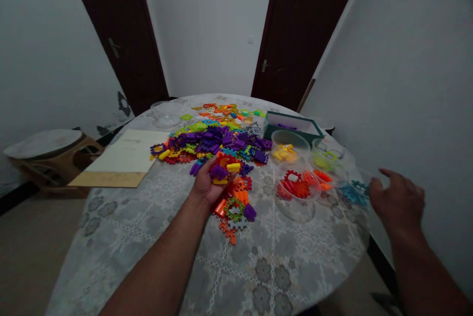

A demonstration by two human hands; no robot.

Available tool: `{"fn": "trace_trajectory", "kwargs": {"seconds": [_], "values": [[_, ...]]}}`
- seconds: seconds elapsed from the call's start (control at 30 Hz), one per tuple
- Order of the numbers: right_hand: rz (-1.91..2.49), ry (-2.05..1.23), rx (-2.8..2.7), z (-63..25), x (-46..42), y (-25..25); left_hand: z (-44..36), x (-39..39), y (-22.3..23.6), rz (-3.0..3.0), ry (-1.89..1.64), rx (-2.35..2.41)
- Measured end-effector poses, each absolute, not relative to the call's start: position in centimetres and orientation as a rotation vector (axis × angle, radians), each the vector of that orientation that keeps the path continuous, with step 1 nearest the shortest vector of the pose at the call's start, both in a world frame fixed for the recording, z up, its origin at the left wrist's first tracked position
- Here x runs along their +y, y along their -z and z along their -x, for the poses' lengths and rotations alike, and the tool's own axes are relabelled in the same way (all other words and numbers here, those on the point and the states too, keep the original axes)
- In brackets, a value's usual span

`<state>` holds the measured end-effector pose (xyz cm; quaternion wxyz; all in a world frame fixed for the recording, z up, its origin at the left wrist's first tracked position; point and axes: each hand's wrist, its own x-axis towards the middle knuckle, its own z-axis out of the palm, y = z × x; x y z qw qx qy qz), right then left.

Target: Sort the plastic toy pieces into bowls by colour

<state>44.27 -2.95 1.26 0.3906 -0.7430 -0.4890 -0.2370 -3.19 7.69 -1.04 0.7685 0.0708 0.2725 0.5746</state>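
My left hand (207, 182) cradles several plastic building pieces: a red gear piece (223, 159), a purple piece (219, 173) and a yellow piece (233, 167). Its fingers curl around them over the table. To the right, my right hand (399, 198) hovers beside a clear bowl of blue gear pieces (353, 192), thumb and forefinger apart, with nothing visible in it. Under and in front of my left hand lie orange pieces (242, 196), a green gear piece (235, 208) and a loose purple piece (250, 212). Beyond spreads a large mixed heap of pieces (218, 139).
Clear bowls hold yellow pieces (285, 152), red pieces (301, 188) and lime pieces (325, 160). A dark green box (293, 126) stands behind them. At the left lie a paper sheet (125, 151) and a clear lid or bowl (165, 118). A patterned cloth (207, 276) covers the table.
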Motion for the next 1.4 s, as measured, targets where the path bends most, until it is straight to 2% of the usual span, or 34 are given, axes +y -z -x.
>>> {"fn": "trace_trajectory", "kwargs": {"seconds": [0.1, 0.37, 0.57, 0.93, 1.13, 1.23, 1.4], "values": [[1.824, 0.629, -1.306, -39.3, -2.3, -2.4, 3.2, 7.6, 1.2, -0.19, -1.229, 0.583], [1.188, -0.065, -1.959, -21.6, -0.4, -4.0, 3.0, 7.4, 1.2, -0.207, -1.216, 0.572], [1.121, -0.135, -2.151, -15.3, 2.2, -1.7, 2.9, 7.2, 0.6, -0.212, -1.164, 0.562], [1.185, -0.177, -2.037, -14.4, 4.3, 0.2, 2.8, 7.3, 1.0, -0.222, -1.139, 0.557], [1.257, -0.269, -1.869, -15.3, 4.2, -2.0, 3.1, 7.5, 1.2, -0.187, -1.173, 0.578], [1.326, -0.147, -1.814, -17.7, 5.2, -4.2, 3.0, 7.6, 1.3, -0.171, -1.187, 0.603], [1.49, 0.273, -1.65, -23.6, 9.0, -5.7, 3.0, 7.6, 1.4, -0.181, -1.214, 0.6]]}}
